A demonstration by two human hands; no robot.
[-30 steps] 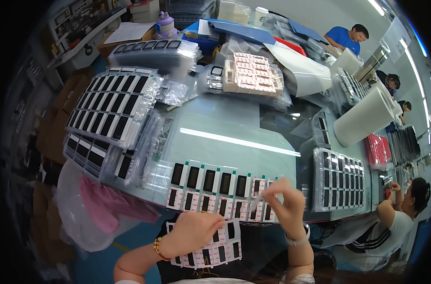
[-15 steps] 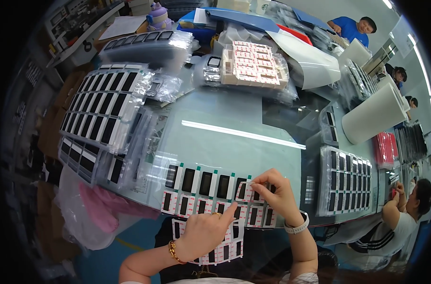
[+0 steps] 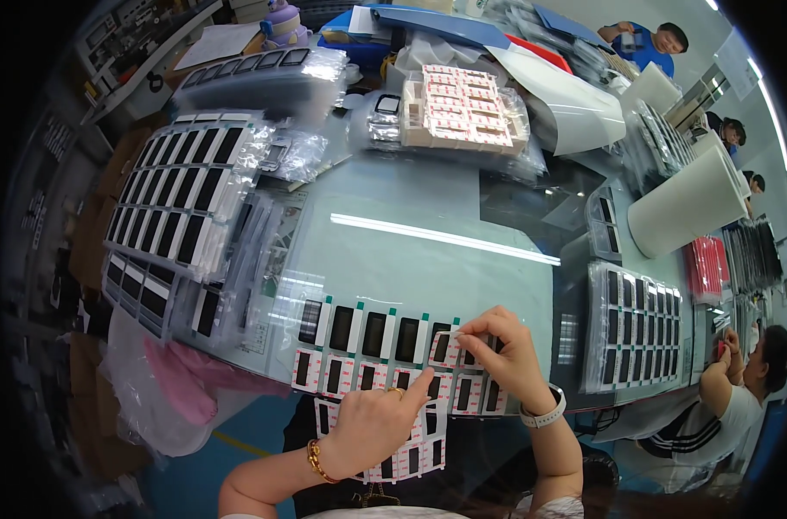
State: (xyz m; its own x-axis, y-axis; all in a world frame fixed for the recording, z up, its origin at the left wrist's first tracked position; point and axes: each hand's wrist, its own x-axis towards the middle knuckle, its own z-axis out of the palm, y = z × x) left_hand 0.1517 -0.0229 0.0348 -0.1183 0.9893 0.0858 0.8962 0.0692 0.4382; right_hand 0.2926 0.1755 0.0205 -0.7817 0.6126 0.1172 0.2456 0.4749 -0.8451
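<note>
Small dark screens point(image 3: 375, 335) with green tabs lie in rows at the table's near edge. The lower row bears white adhesive frames point(image 3: 334, 375) with red print. My right hand point(image 3: 508, 356) pinches the upper right corner of one adhesive frame point(image 3: 444, 349), which sits slightly askew over a screen in the upper row. My left hand point(image 3: 372, 426) has its index fingertip down just below that frame; the other fingers are curled over a sheet of adhesive frames point(image 3: 407, 464) hanging over my lap. Its thumb is hidden.
Stacked trays of screens point(image 3: 173, 186) stand at left, another tray stack point(image 3: 633, 329) at right. Behind are a cream block topped with adhesive sheets point(image 3: 467, 108) and a large white roll point(image 3: 687, 208). Pink cloth point(image 3: 182, 381) hangs at lower left. A co-worker point(image 3: 713, 424) sits at right.
Both my hands stay almost where they were, the right still at the adhesive frame's corner. The view has shifted slightly. A far co-worker in blue has raised a hand holding something.
</note>
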